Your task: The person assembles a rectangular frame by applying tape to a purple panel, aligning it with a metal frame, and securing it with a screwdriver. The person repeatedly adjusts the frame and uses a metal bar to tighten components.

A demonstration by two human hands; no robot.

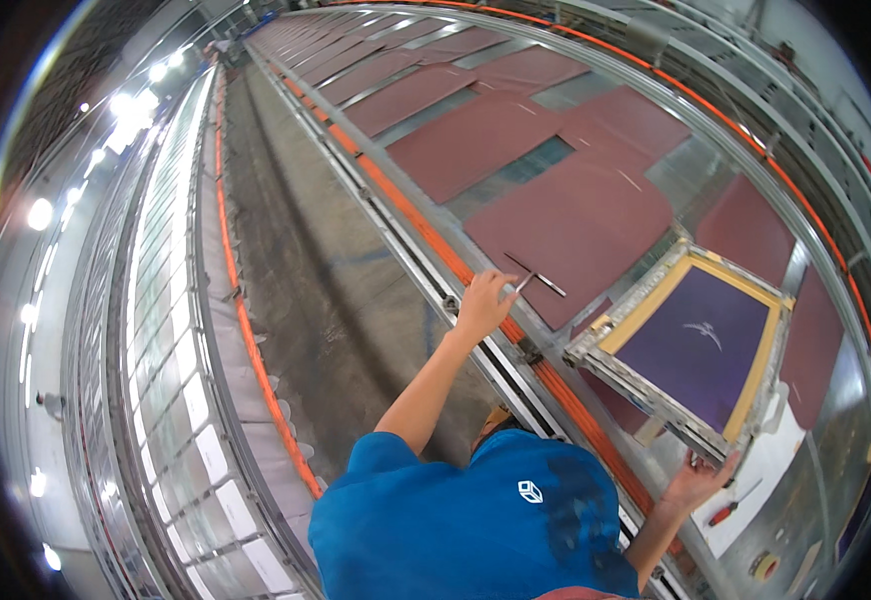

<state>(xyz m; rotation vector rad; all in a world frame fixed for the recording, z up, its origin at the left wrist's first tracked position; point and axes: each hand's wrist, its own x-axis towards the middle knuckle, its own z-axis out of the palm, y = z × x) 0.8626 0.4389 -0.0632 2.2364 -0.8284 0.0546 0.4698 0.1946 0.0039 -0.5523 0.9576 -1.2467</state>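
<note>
My left hand (pixel 484 302) reaches out to the metal rail (pixel 426 265) at the edge of a long printing table and pinches a thin L-shaped metal piece (pixel 538 277) lying over a maroon fabric panel (pixel 586 225). My right hand (pixel 701 478) grips the near edge of a printing screen frame (pixel 646 385), which has a metal rim, a yellow border and purple mesh (pixel 701 345) with a small white design. The frame lies tilted on the table over the maroon panels. My blue shirt (pixel 476 520) fills the lower middle.
Several maroon panels run along the table into the distance, next to an orange strip (pixel 411 210). A red-handled screwdriver (pixel 728 512), a tape roll (pixel 764 567) and a white sheet (pixel 771 465) lie near my right hand. A concrete aisle (pixel 306 250) and another long table (pixel 171 330) are to the left.
</note>
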